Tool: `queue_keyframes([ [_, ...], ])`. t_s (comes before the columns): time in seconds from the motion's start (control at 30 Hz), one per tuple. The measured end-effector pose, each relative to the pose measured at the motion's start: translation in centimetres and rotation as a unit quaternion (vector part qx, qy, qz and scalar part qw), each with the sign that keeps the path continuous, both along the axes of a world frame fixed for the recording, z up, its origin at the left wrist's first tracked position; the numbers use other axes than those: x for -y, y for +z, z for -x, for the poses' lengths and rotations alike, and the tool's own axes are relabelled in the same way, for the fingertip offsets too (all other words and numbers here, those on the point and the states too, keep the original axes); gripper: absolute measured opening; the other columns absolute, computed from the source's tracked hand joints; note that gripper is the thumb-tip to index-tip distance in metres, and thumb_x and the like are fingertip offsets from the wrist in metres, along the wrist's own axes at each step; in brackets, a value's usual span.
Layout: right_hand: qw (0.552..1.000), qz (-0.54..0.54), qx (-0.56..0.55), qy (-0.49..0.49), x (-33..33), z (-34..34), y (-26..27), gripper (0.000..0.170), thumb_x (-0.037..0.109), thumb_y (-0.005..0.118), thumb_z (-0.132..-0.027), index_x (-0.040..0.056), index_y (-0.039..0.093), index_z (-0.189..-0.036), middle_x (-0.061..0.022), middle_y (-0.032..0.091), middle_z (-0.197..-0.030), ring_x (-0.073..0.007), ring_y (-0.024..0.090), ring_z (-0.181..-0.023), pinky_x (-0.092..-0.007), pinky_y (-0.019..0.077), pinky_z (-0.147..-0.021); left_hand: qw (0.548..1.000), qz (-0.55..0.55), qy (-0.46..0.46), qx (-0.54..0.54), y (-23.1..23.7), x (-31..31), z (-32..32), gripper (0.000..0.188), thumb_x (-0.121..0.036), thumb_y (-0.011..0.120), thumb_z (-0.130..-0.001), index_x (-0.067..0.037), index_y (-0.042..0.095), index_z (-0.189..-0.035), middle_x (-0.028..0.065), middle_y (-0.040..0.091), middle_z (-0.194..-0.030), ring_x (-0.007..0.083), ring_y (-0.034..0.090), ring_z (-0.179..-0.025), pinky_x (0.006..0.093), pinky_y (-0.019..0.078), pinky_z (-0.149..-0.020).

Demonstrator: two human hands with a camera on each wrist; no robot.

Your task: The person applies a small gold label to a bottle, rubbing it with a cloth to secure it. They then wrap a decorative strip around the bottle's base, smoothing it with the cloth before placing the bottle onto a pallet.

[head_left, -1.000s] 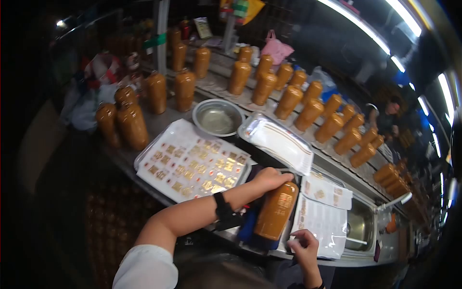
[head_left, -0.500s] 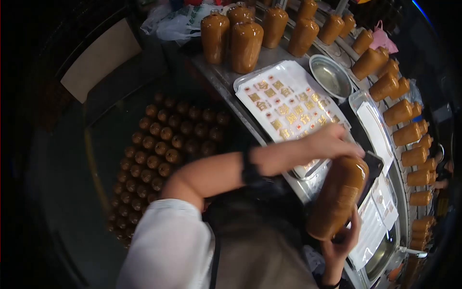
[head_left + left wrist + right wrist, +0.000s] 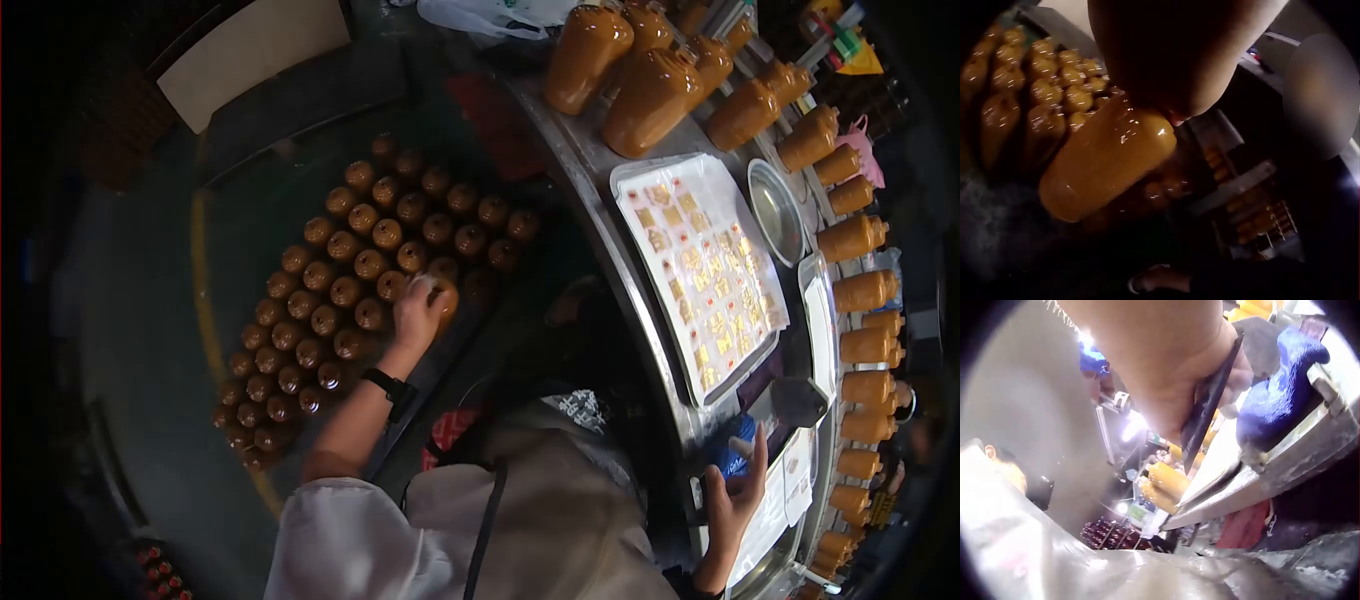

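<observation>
My left hand (image 3: 416,322) grips a glossy brown bottle (image 3: 1107,159) by its neck end, low over the rows of similar bottles (image 3: 345,290) on the floor. In the left wrist view the bottle hangs tilted beneath the hand, and its neck is hidden by the fingers. Over at the table's edge my right hand (image 3: 735,505) is raised with thumb and index finger apart. A dark flat strip (image 3: 1213,403) lies across its palm, between thumb and fingers. Right beside that hand is a blue cloth (image 3: 1282,394).
A tray (image 3: 700,397) holding a sheet of gold and red decals lies on the metal table. Behind it stand a metal bowl (image 3: 777,212) and more brown bottles (image 3: 652,100). A grey block (image 3: 800,402) sits by the blue cloth. A chair (image 3: 250,60) stands beyond the floor rows.
The left hand has carried the bottle from the table, leftward and down to the floor rows. The right hand has come off the bottle. The head view has turned toward the floor.
</observation>
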State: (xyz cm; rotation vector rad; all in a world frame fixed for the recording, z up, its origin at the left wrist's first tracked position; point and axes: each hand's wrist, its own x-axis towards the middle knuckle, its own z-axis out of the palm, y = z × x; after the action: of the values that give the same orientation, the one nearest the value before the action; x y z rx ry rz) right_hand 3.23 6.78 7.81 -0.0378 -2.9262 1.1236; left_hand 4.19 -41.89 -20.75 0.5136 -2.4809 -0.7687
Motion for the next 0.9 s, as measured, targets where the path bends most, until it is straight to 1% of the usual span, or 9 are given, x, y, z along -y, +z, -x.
queue_keyframes([
  [0.03, 1.0, 0.0, 0.007, -0.015, -0.5, -0.3, 0.2, 0.083, 0.01, 0.077, -0.078, 0.0091, 0.04, -0.152, -0.0089, 0.064, -0.116, -0.003, 0.043, -0.058, -0.0185, 0.035, -0.051, 0.999, -0.026, 0.039, 0.021, -3.7, 1.1, -0.7, 0.03, -0.018, 0.076, -0.082, 0.0, 0.063, -0.102, 0.0216, 0.066, -0.106, 0.0415, 0.061, -0.104, 0.0481, 0.0503, -0.087],
  [0.1, 0.999, -0.014, 0.006, -0.034, -0.4, -0.7, 0.4, 0.079, 0.011, 0.075, -0.082, 0.0096, 0.04, -0.152, -0.0097, 0.063, -0.118, -0.0024, 0.046, -0.059, -0.0178, 0.036, -0.052, 0.995, -0.01, 0.087, 0.046, -9.3, 2.5, -1.3, 0.03, -0.018, 0.077, -0.08, 0.0, 0.063, -0.099, 0.0212, 0.066, -0.1, 0.0415, 0.062, -0.097, 0.0497, 0.05, -0.081],
  [0.2, 0.997, -0.047, 0.021, -0.059, 0.9, -0.5, 2.1, 0.074, 0.016, 0.073, -0.087, 0.0101, 0.04, -0.152, -0.0087, 0.062, -0.118, -0.0004, 0.045, -0.062, -0.016, 0.034, -0.051, 0.989, -0.003, 0.126, 0.079, -13.3, 3.1, -1.6, 0.029, -0.017, 0.078, -0.078, 0.0, 0.062, -0.094, 0.0217, 0.065, -0.097, 0.0416, 0.061, -0.094, 0.0498, 0.0502, -0.08],
  [0.3, 0.993, -0.077, 0.045, -0.074, 1.9, -0.3, 3.3, 0.075, 0.017, 0.074, -0.087, 0.0099, 0.039, -0.153, -0.0072, 0.062, -0.114, -0.0001, 0.043, -0.063, -0.0152, 0.0319, -0.051, 0.981, -0.005, 0.153, 0.119, -16.1, 3.1, -1.4, 0.029, -0.016, 0.079, -0.075, -0.001, 0.06, -0.091, 0.0213, 0.065, -0.097, 0.0417, 0.061, -0.094, 0.0498, 0.0498, -0.082],
  [0.57, 0.993, -0.075, 0.063, -0.061, 3.4, 0.1, 3.1, 0.074, 0.016, 0.075, -0.087, 0.0106, 0.041, -0.152, -0.0061, 0.062, -0.111, 0.0, 0.041, -0.065, -0.0148, 0.0307, -0.052, 0.978, 0.007, 0.133, 0.163, -17.6, 2.6, -1.7, 0.027, -0.016, 0.075, -0.076, -0.002, 0.059, -0.091, 0.0227, 0.064, -0.099, 0.0424, 0.06, -0.099, 0.0506, 0.0484, -0.089],
  [0.6, 0.991, -0.082, 0.079, -0.067, 3.8, 0.2, 3.4, 0.074, 0.016, 0.075, -0.087, 0.0102, 0.041, -0.152, -0.0064, 0.063, -0.112, -0.0005, 0.046, -0.067, -0.0151, 0.0359, -0.054, 0.978, 0.021, 0.128, 0.164, -17.8, 2.7, -1.8, 0.026, -0.016, 0.074, -0.076, -0.002, 0.059, -0.092, 0.0229, 0.064, -0.099, 0.0422, 0.06, -0.1, 0.0505, 0.0484, -0.089],
  [0.73, 0.992, -0.076, 0.092, -0.041, 4.5, 0.6, 3.6, 0.073, 0.015, 0.074, -0.086, 0.0086, 0.041, -0.151, -0.0084, 0.063, -0.114, -0.003, 0.058, -0.073, -0.0165, 0.0449, -0.057, 0.978, 0.02, 0.084, 0.187, -18.2, 3.8, -2.5, 0.025, -0.016, 0.072, -0.078, -0.002, 0.061, -0.096, 0.0213, 0.064, -0.104, 0.041, 0.06, -0.102, 0.0493, 0.0485, -0.091],
  [0.83, 0.993, -0.005, 0.094, -0.075, 3.4, 0.0, 2.4, 0.075, 0.007, 0.075, -0.082, 0.005, 0.042, -0.149, -0.0118, 0.065, -0.111, -0.0027, 0.051, -0.058, -0.0184, 0.0404, -0.05, 0.985, 0.008, 0.088, 0.15, -19.1, 4.0, -2.9, 0.027, -0.015, 0.07, -0.079, -0.005, 0.065, -0.103, 0.019, 0.064, -0.104, 0.0385, 0.06, -0.101, 0.0474, 0.0496, -0.089],
  [0.9, 0.993, -0.021, 0.102, -0.056, 3.7, 0.3, 3.0, 0.073, 0.005, 0.074, -0.082, 0.004, 0.044, -0.148, -0.0116, 0.066, -0.109, -0.0028, 0.05, -0.055, -0.0186, 0.0401, -0.05, 0.984, 0.03, 0.065, 0.16, -18.3, 4.3, -3.0, 0.029, -0.013, 0.07, -0.079, -0.006, 0.066, -0.107, 0.018, 0.066, -0.104, 0.0379, 0.061, -0.103, 0.0467, 0.05, -0.089],
])
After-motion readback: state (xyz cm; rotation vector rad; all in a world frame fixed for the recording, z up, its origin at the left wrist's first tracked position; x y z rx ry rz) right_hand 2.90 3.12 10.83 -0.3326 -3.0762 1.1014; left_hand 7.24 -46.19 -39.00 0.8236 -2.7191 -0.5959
